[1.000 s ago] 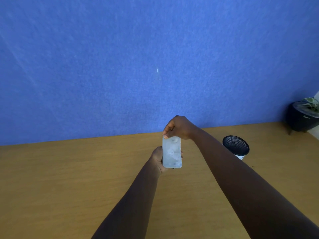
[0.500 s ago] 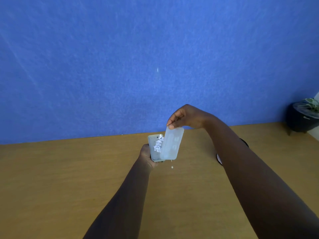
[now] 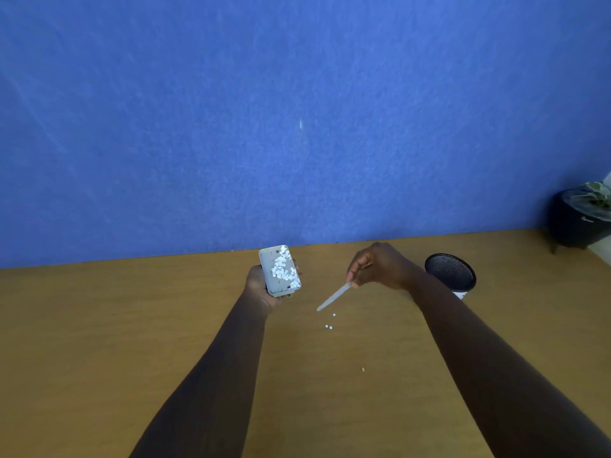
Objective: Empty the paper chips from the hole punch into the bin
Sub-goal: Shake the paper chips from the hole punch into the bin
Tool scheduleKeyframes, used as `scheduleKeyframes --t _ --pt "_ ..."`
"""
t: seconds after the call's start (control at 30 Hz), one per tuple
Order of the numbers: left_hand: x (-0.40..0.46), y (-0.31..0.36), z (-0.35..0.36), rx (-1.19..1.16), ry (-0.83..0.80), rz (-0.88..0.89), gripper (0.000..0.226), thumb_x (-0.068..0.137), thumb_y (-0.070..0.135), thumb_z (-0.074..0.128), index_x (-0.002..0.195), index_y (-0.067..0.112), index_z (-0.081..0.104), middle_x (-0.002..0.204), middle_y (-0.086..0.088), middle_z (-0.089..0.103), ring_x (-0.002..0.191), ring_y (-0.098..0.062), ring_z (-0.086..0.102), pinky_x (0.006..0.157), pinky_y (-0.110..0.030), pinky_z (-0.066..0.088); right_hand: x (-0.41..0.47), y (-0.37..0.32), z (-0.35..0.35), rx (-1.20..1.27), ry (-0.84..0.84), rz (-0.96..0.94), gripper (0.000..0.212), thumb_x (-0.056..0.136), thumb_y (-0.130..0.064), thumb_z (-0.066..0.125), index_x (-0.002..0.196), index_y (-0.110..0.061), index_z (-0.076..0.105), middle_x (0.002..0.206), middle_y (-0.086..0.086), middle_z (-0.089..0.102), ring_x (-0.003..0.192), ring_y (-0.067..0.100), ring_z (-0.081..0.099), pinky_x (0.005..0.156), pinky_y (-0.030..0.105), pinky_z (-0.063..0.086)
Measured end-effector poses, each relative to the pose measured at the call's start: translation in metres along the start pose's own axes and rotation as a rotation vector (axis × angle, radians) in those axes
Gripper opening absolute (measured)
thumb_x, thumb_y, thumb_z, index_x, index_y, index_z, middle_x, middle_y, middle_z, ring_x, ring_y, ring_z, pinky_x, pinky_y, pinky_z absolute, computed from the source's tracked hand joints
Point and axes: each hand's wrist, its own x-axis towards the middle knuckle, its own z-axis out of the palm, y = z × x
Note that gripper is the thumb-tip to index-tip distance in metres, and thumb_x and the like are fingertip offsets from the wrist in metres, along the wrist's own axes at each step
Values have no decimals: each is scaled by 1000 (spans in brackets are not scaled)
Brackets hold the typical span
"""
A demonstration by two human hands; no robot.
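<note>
My left hand (image 3: 261, 285) holds the hole punch (image 3: 280, 271) upside down above the wooden table, its open underside showing a heap of white paper chips (image 3: 283, 268). My right hand (image 3: 380, 267) pinches the translucent chip-tray cover (image 3: 334, 296), seen edge-on and tilted down to the left, well apart from the punch. A few loose chips (image 3: 329, 325) lie on the table below the cover. The black mesh bin (image 3: 450, 272) stands just right of my right wrist, partly hidden by the forearm.
The wooden table (image 3: 99, 342) runs up to a blue wall (image 3: 297, 127). A dark pot with a plant (image 3: 582, 219) stands at the far right corner. One stray chip (image 3: 363, 369) lies nearer to me.
The cover has come off the punch. My right hand has carried it down and to the right, toward the bin. Chips now lie exposed and a few have fallen on the table.
</note>
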Motion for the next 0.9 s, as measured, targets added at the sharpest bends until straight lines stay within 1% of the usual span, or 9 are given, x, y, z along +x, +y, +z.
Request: scheduleKeyframes --t 0.07,0.1,0.17,0.23,0.27,0.33,0.4,0.63,0.9 --pt "1 0 -2 15 -5 -1 38 92 15 22 76 10 56 49 -7 65 40 -19 63 41 -17 49 -3 12 16 -26 66 -46 11 64 -1 80 73 -6 76 76 2 75 70 2 62 76 18 49" --pt "1 0 -3 18 -3 -3 38 93 15 22 77 9 56 49 -7 65 40 -19 63 40 -17 49 -4 17 24 -59 91 -75 11 64 -2 80 73 -7 76 81 5 75 73 1 60 76 15 47" --pt "3 -1 -5 24 7 -7 39 93 16 23 77 9 57 49 -7 65 41 -20 64 40 -19 51 -5 26 39 -121 119 -102 12 65 -6 80 74 -12 77 85 3 76 77 0 55 70 7 41" --pt "4 -2 -7 20 13 -11 39 93 15 23 77 8 58 50 -8 66 42 -20 65 42 -21 53 -5 29 52 -144 102 -106 11 67 -6 79 76 -13 77 87 3 76 77 1 57 68 6 41" --pt "5 -3 -8 13 13 -9 39 93 15 23 78 8 58 50 -8 66 42 -20 65 46 -22 54 -4 30 59 -148 81 -109 10 69 -6 78 76 -12 77 88 3 76 76 3 60 69 10 45" --pt "6 -4 -10 11 18 -12 39 92 15 23 78 8 59 51 -7 67 43 -19 65 53 -24 54 -2 27 72 -157 67 -109 10 70 -5 76 76 -12 77 89 4 76 79 11 66 74 25 53" --pt "8 -4 -12 0 23 -17 39 92 16 24 78 8 60 51 -8 67 43 -20 65 51 -25 55 2 24 83 -153 84 -111 11 70 -4 74 76 -12 77 89 3 76 83 15 68 77 33 55" --pt "14 -2 -26 -52 31 -1 38 92 15 25 79 8 60 51 -8 66 44 -20 65 50 -26 55 18 19 106 -271 6 -157 11 76 -6 68 83 -10 76 100 3 74 94 18 66 82 30 52" --pt "19 4 -37 -80 13 7 37 93 17 25 78 8 58 52 -8 66 44 -20 65 50 -25 56 34 25 120 -490 -101 -183 16 84 -13 57 91 -12 72 107 7 69 98 22 61 81 34 52"
